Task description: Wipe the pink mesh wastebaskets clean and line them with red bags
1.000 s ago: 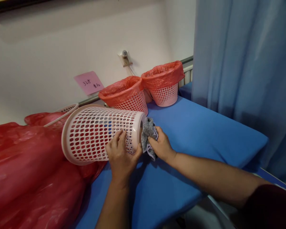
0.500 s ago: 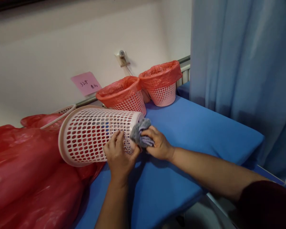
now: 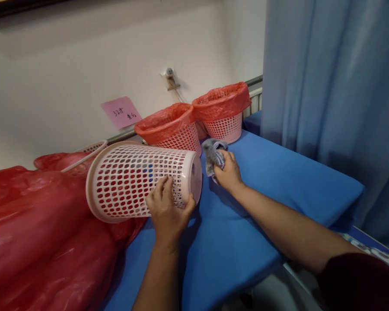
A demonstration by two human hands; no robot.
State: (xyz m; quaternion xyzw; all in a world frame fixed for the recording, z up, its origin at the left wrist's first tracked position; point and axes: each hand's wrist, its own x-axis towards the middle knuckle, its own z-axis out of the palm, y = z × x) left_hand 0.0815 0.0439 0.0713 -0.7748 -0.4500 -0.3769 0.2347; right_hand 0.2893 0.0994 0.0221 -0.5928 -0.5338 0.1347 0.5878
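Observation:
A pale pink wastebasket (image 3: 129,177) with holes in its wall lies on its side, its base turned to the right. My left hand (image 3: 168,209) grips it near the base, fingers on the perforated wall and thumb at the base edge. My right hand (image 3: 228,172) is closed around a bunched grey cloth (image 3: 212,155), held just right of the base and apart from it. Behind stand two more pink wastebaskets, one in the middle (image 3: 181,140) and one farther right (image 3: 225,127), both lined with red bags.
Red plastic bags (image 3: 45,233) are heaped on the left. Everything rests on a blue-covered bed (image 3: 278,181). A pink note (image 3: 121,113) and a wall socket (image 3: 170,75) are on the wall. A blue curtain (image 3: 324,86) hangs on the right.
My right hand has moved the cloth off the wastebasket's base, up and to the right. The base is now uncovered. My left hand keeps its hold.

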